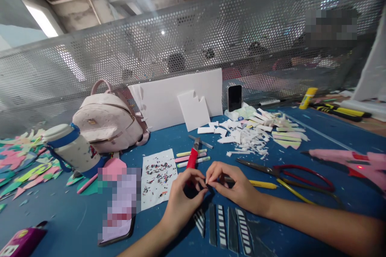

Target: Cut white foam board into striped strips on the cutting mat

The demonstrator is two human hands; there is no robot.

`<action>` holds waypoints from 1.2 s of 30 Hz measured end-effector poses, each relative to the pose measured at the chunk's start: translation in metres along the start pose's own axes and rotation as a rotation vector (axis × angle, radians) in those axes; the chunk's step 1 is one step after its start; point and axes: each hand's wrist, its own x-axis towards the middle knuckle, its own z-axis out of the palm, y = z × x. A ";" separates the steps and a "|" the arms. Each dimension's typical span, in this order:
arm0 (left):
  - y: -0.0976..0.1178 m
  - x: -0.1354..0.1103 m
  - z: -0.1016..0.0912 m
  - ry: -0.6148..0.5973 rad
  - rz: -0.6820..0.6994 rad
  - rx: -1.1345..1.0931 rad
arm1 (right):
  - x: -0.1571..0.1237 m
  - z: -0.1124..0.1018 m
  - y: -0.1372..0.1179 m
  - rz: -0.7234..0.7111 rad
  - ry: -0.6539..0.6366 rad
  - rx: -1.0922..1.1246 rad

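Note:
My left hand point(182, 194) and my right hand point(233, 186) meet fingertip to fingertip over the blue table point(81, 225). Both pinch at a tiny piece between them, too small to make out. Just beyond the left fingers lies a red utility knife point(192, 159), its blade pointing away. A yellow-handled tool point(263, 184) sticks out from behind the right hand. Below the hands lie a plain dark strip point(212, 223), a white-striped dark strip point(221, 225) and similar pieces. To the left, a white sheet point(147, 198) carries scattered dark and coloured bits.
Scissors point(276, 171) and a pink glue gun point(340, 158) with a red light lie at right. White scraps point(247, 138) pile up behind. At left are a phone point(119, 218), a bottle point(72, 148), a backpack point(105, 122) and coloured scraps point(27, 164). A perforated metal screen point(135, 52) rises behind.

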 end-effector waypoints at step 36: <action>-0.001 -0.002 -0.002 0.031 -0.035 0.052 | 0.001 0.000 -0.004 -0.070 -0.009 -0.039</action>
